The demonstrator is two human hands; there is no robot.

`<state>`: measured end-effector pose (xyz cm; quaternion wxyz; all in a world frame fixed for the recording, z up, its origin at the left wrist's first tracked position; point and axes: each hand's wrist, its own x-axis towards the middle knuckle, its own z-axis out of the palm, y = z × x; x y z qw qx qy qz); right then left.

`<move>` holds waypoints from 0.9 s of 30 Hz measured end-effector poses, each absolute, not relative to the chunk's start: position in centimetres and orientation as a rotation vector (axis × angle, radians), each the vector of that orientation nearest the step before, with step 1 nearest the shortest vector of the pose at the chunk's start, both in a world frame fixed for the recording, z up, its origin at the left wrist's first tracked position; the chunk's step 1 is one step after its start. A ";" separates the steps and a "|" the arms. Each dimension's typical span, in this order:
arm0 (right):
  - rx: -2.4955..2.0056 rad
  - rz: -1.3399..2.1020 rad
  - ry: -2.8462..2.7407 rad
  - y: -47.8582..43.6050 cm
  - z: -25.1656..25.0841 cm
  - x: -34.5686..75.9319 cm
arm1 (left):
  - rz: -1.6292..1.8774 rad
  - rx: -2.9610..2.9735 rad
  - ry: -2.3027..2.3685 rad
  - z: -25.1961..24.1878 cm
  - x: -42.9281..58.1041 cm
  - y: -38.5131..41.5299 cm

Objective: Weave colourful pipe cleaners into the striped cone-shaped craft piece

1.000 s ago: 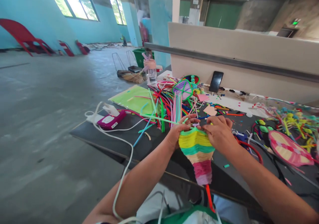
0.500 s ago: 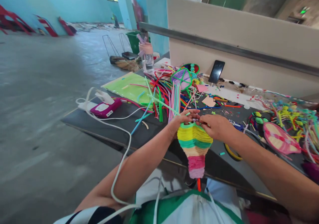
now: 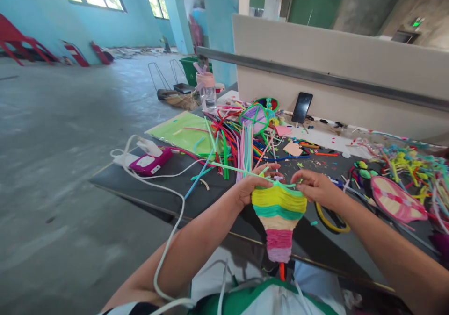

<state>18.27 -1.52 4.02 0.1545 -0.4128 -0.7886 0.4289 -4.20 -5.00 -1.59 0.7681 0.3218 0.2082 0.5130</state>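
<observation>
A fan-shaped piece wound from fuzzy pipe cleaners [image 3: 278, 200] hangs between my hands over the table's front edge. Its bands run yellow, teal, beige, magenta and pink down to an orange-red stem [image 3: 282, 271]. My left hand [image 3: 253, 186] grips its upper left edge, thumb on top. A mint-green pipe cleaner [image 3: 235, 168] sticks out leftward from that hand and also crosses the top of the fan. At the upper right corner, my right hand [image 3: 317, 189] pinches near the mint-green end; its other fingers are curled.
Loose pipe cleaners [image 3: 228, 139] and a purple craft piece [image 3: 255, 118] lie beyond my hands. A phone [image 3: 302, 108] leans on the board. At left are a purple power adapter [image 3: 150, 161] with white cables and a water bottle [image 3: 207, 90]. A pink-and-cream oval [image 3: 398, 198] lies right.
My right hand has moved right, away from my left, opening a gap along the top of the fan. The mint-green strand now shows across it. The camera view has tilted up slightly.
</observation>
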 end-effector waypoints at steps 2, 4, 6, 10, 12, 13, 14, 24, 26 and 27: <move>-1.198 1.424 -2.076 -1.8 4.0 19.7 | 1.115 0.693 0.476 -1.7 -4.1 -5.0; -1.186 1.541 -1.938 -1.9 4.4 21.2 | 1.116 0.684 0.501 -1.6 -4.1 -4.9; -1.137 1.638 -1.878 -2.0 5.2 22.5 | 1.112 0.678 0.530 -1.6 -3.9 -4.9; -1.045 1.622 -1.915 -2.2 7.0 22.9 | 1.085 0.690 0.548 -1.5 -3.7 -4.8; -1.045 1.396 -2.048 -2.1 7.7 21.4 | 1.067 0.697 0.542 -1.6 -3.6 -4.7; -1.052 1.238 -2.152 -1.9 7.9 20.3 | 1.062 0.700 0.543 -1.6 -3.6 -4.7; -1.035 1.044 -2.272 -1.7 8.2 18.9 | 1.065 0.698 0.550 -1.7 -3.5 -4.6; -0.701 0.262 -2.939 0.6 7.6 4.4 | 1.012 0.553 0.585 -3.4 -3.1 -3.9; -0.687 0.273 -2.991 1.2 6.9 3.1 | 1.020 0.536 0.562 -3.1 -3.1 -4.0; -0.664 0.319 -3.004 1.4 6.7 2.7 | 1.033 0.538 0.565 -2.9 -3.1 -4.1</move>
